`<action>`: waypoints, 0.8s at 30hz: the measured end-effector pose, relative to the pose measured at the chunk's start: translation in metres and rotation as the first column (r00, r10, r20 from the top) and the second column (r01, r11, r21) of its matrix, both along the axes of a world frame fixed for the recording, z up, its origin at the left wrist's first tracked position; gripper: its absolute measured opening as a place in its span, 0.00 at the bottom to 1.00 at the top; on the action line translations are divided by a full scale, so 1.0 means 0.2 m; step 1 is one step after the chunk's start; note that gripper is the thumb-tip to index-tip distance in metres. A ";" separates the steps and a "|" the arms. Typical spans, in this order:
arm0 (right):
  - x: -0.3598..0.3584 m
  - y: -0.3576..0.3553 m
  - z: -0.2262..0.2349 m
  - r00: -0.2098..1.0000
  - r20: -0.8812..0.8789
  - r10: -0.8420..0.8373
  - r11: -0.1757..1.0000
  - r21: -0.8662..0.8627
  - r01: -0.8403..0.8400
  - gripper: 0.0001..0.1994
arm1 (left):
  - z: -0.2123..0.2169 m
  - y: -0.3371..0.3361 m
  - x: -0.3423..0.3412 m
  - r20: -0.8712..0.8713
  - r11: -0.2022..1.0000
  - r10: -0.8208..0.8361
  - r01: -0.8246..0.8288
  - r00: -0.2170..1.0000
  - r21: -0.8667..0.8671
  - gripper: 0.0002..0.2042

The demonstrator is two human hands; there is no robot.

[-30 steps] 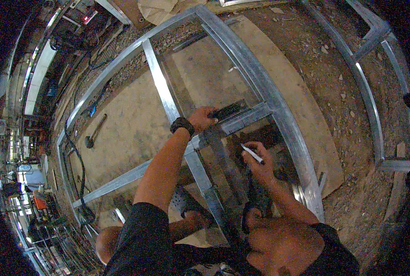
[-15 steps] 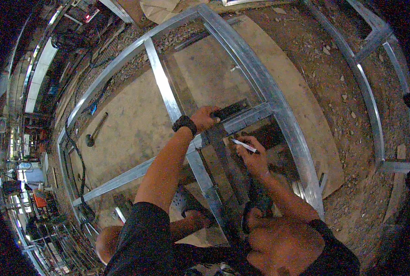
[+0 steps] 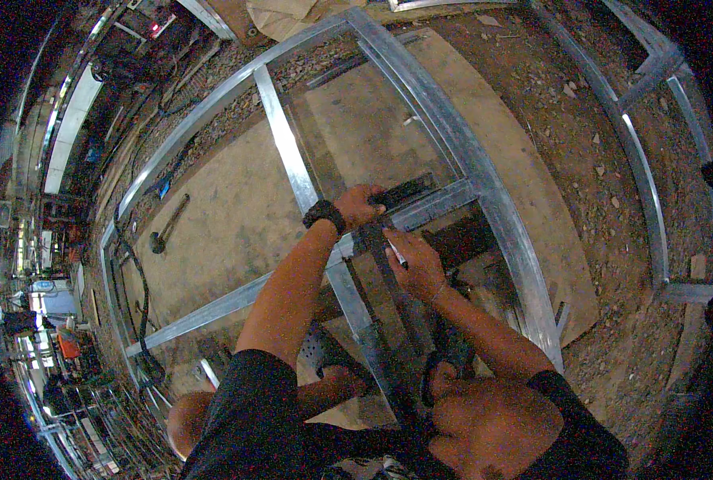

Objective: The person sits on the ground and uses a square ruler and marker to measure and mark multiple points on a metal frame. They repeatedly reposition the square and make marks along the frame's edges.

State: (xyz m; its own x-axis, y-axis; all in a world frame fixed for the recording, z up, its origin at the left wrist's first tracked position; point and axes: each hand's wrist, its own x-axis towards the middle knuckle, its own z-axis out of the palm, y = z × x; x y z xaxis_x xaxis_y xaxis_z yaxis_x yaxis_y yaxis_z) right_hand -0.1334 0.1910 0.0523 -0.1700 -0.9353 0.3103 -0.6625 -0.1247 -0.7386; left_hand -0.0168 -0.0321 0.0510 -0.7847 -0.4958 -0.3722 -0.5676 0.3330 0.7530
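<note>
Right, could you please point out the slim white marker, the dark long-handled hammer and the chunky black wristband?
Slim white marker (image 3: pixel 398 254), head view: its barrel.
Dark long-handled hammer (image 3: pixel 173 219), head view: its handle.
Chunky black wristband (image 3: pixel 324 214), head view: upper face.

My left hand (image 3: pixel 360 206), a chunky black band (image 3: pixel 324 214) around its wrist, gripped a dark, straight-edged flat piece (image 3: pixel 408 190) lying along the silvery metal crossbar (image 3: pixel 436 203) of a large square-tube frame (image 3: pixel 444 100). Just below it, my right hand (image 3: pixel 416 264) held a slim white marker with a dark end (image 3: pixel 398 250), its tip close to the bar; I could not tell whether they touched. Beneath the frame lay a brown, stained flat board (image 3: pixel 228 192), bearing a long-handled hammer with a dark head (image 3: pixel 168 226). A black cable (image 3: pixel 136 272) trailed over the frame's left side, and another silvery metal frame (image 3: pixel 633 144) rested on stony brown soil (image 3: pixel 568 120) to my right.
</note>
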 end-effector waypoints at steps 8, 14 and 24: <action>0.04 -0.03 0.03 0.998 -0.062 -0.009 1.000 0.004 0.010 0.20 | -0.02 -0.02 0.04 -0.026 0.998 -0.009 0.007 1.000 -0.060 0.23; -0.04 0.10 0.19 0.981 -0.149 0.121 0.984 0.147 -0.099 0.21 | 0.06 0.03 0.00 -0.008 0.999 0.002 -0.002 1.000 -0.044 0.24; -0.06 0.47 0.20 0.986 0.075 -0.146 0.982 0.130 0.135 0.20 | 0.05 -0.02 0.08 -0.113 0.985 0.148 -0.137 0.983 0.101 0.20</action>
State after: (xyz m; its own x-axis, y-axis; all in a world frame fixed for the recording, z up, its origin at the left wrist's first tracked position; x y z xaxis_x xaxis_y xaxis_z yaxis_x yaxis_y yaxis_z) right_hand -0.1447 0.2858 0.0932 -0.3229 -0.9305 0.1729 -0.6021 0.0611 -0.7961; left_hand -0.0017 -0.0357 0.0602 -0.7498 -0.5736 -0.3297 -0.5085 0.1807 0.8419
